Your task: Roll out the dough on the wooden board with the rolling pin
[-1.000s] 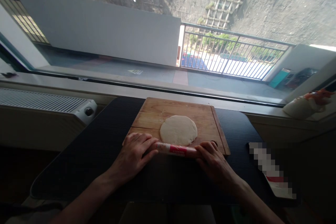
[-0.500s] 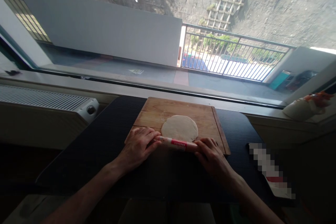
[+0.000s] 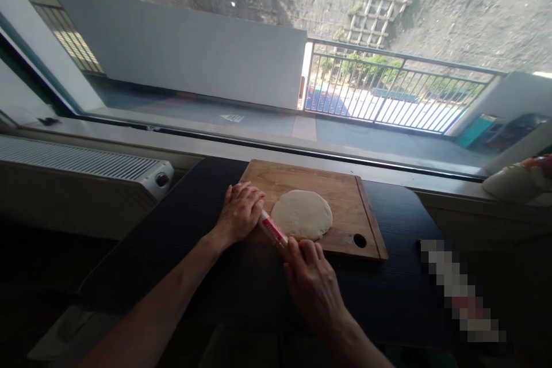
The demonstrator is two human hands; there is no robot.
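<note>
A flat, rounded sheet of dough [image 3: 302, 214] lies on the wooden cutting board [image 3: 340, 187]. A rolling pin [image 3: 274, 229] with a red printed label runs slantwise along the dough's near-left edge. Its upper end is under my left hand [image 3: 240, 211], whose fingers close over it at the board's left side. My right hand [image 3: 313, 273] grips the lower end at the board's front edge, just below the dough. Both ends of the pin are hidden by my hands.
The board sits on a black table [image 3: 401, 224] against the window sill [image 3: 190, 144]. A white radiator [image 3: 146, 175] stands to the left. At the table's right edge lies a blurred-out object [image 3: 459, 290]; a pale pot [image 3: 513, 181] stands on the sill at right.
The rolling pin has turned from nearly level to slanted. My left hand moved forward, and my right hand came left and nearer me, uncovering the board's round hole. The view shifted slightly.
</note>
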